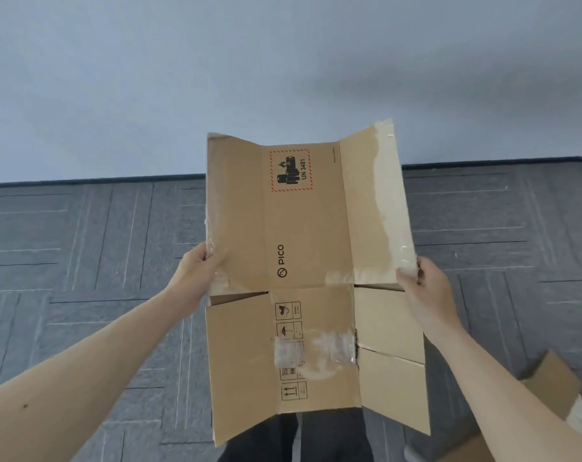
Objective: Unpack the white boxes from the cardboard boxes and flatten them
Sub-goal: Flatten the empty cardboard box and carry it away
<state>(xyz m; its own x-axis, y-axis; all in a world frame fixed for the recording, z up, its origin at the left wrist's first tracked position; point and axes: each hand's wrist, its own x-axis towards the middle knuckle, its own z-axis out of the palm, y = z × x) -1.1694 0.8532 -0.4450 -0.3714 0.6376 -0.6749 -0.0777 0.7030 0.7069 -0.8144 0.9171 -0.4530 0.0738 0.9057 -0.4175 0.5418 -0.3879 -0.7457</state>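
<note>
**A:** What takes up most of the view?

**B:** A pale wall fills the upper part. Below it lies a floor of dark grey carpet tiles, and a dark skirting strip runs where the two meet.

**A:** And the cardboard box?

**B:** The cardboard box is opened out almost flat. It is held up in the air in the middle of the view, in front of the person and above their dark trousers. Its printed outer face is turned toward the camera. The side flaps at the top angle slightly toward the camera, and the lower flaps hang down.

**A:** Anything else on the floor?

**B:** A second piece of cardboard lies at the lower right, partly behind the right forearm.

**A:** How is each grip set?

**B:** The left grip is clasped on the outer edge of the left flap, with the fingers curled round it. The right grip pinches the lower corner of the right flap, where the surface is torn pale. Both arms are stretched forward.

**A:** What are the smaller marks?

**B:** Crumpled clear tape clings to the lower middle panel. A column of handling symbols sits beside it, partly covered by the tape. Higher up are a red-bordered battery label reading UN 3481 and a PICO logo, both printed sideways.
</note>
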